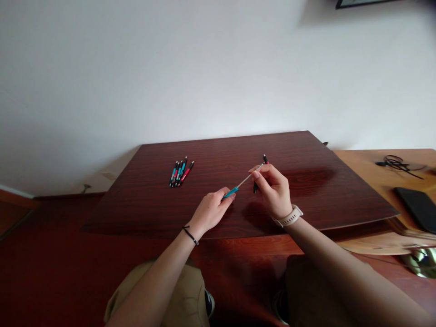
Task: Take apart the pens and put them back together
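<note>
My left hand point(211, 208) is closed around a teal pen barrel point(230, 193). A thin pale pen refill point(245, 179) sticks out of the barrel's upper right end, and what looks like a small spring point(260, 166) sits near its far tip. With thumb and forefinger, my right hand point(272, 188) pinches at that far end. Partly hidden behind the right fingers is a dark pen or pen part with a bit of red point(266, 159); a black end point(255, 187) shows below, and I cannot tell whether they are one piece. Several black pens with teal and pink grips point(180, 172) lie together at the table's left.
The dark wooden table point(218, 152) stands against a white wall point(204, 68). To the right, a lighter wooden desk point(361, 170) carries a coiled black cable point(395, 163) and a flat black device point(417, 206). My knees are below the table's front edge.
</note>
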{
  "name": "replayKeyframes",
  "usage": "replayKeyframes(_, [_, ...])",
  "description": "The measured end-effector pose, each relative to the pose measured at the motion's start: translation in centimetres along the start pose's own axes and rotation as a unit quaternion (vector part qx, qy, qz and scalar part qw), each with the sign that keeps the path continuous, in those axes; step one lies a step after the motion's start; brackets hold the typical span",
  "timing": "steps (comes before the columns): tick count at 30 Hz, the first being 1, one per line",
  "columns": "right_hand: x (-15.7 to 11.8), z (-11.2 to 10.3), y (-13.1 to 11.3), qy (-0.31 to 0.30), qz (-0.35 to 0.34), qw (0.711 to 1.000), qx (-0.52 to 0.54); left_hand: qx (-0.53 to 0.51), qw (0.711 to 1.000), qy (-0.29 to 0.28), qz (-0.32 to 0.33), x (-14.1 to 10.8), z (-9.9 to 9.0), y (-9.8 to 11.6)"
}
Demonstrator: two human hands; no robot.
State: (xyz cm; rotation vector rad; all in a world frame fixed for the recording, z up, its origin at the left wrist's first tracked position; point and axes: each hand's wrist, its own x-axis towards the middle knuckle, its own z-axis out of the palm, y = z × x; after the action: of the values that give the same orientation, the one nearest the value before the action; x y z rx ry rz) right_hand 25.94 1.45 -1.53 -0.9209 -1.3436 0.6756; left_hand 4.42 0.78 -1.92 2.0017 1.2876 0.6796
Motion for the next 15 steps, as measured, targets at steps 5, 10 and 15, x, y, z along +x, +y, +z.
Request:
replayKeyframes(5, [-0.1, -0.2, -0.2, -0.004, 0.012, 1.0, -0.018, -0.036, 0.999, 0.007, 0.015, 0.1, 0.1, -0.3])
replayKeyframes(10, [-0.5, 0.0, 0.0, -0.089, 0.01, 0.995, -0.037, -0.046, 0.999, -0.005, 0.022, 0.2, 0.4, 0.2])
replayKeyframes(15, [-0.9, 0.2, 0.0, -0.154, -0.001, 0.986, -0.058, -0.086, 0.995, -0.02, 0.034, 0.3, 0.6, 0.8])
